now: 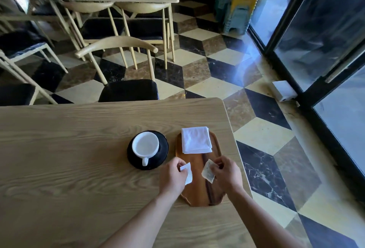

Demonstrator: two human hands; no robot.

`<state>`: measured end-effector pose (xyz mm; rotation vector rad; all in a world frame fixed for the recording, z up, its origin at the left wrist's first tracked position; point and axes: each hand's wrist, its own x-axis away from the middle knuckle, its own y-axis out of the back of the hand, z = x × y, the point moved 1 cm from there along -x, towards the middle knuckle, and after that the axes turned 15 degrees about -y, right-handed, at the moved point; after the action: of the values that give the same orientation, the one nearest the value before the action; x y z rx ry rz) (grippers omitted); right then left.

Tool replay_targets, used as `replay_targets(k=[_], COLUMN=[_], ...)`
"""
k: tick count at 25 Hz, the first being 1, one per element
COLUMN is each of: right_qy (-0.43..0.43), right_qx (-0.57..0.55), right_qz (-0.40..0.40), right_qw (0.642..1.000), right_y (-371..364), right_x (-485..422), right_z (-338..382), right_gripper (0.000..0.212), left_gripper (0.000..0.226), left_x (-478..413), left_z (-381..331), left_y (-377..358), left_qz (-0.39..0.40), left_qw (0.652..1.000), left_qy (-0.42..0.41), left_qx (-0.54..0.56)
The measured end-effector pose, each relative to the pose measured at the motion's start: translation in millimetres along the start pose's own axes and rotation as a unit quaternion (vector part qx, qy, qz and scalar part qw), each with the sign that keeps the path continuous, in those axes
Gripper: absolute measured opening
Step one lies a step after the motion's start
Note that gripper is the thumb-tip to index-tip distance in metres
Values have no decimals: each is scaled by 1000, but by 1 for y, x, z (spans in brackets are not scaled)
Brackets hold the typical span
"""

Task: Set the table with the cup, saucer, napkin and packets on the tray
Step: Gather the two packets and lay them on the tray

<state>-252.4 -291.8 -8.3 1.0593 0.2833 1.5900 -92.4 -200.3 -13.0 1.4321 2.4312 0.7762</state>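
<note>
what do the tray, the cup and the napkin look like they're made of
Tray: looks like wood, warm brown with dark grain streaks and a slight sheen, probably oiled or varnished. Cup: likely glazed ceramic, smooth glossy white with a moulded handle. Napkin: white, folded with soft creases; paper or thin cloth, I cannot tell which.

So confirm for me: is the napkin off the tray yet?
No, the folded white napkin lies on the far end of the wooden tray, beside the cup.

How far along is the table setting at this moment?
Done: the white cup sits on the black saucer, on the table beside the wooden tray. In hand: left hand holds a white packet, right hand a patterned packet. Left: placing both; the napkin lies on the tray.
</note>
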Motion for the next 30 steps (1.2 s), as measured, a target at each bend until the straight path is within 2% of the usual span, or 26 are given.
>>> replay_targets(k=[4, 7, 11, 13, 15, 19, 23, 25, 28, 30], right_qy=[2, 51, 93, 94, 108, 122, 167, 173, 127, 110], right_qx=[3, 2, 56, 95, 138, 186, 251, 259, 151, 63], right_qz=[-13, -45, -65, -43, -23, -17, -23, -15, 4, -11], right_qw=[1000, 998, 992, 990, 984, 975, 953, 950, 980, 992], right_y=[2, 2, 0, -5, -12, -18, -15, -15, -12, -9], right_x=[-13, -12, -9, -8, -8, -10, -11, -13, -11, -7], right_z=[-5, -10, -12, -10, -7, -4, -8, -10, -10, -11], right_gripper=[16, 23, 10, 9, 6, 22, 21, 20, 17, 14], left_gripper=[17, 33, 18, 18, 30, 37, 19, 13, 17, 20], left_x=[-15, -16, -9, -6, -4, -4, -7, -9, -12, -11], left_z=[1, 2, 4, 2, 0, 0, -1, -5, -9, -9], left_y=[-22, -21, -16, -20, -26, -33, -34, -30, -23, -21], left_qz=[13, 13, 18, 55, 101, 114, 105, 82, 8, -28], left_qw=[1000, 989, 960, 948, 933, 921, 925, 944, 984, 995], left_qy=[2, -100, -201, -213, -212, -203, -204, -192, -123, -63], left_qx=[3, -112, -195, -229, -271, -311, -304, -254, -129, -77])
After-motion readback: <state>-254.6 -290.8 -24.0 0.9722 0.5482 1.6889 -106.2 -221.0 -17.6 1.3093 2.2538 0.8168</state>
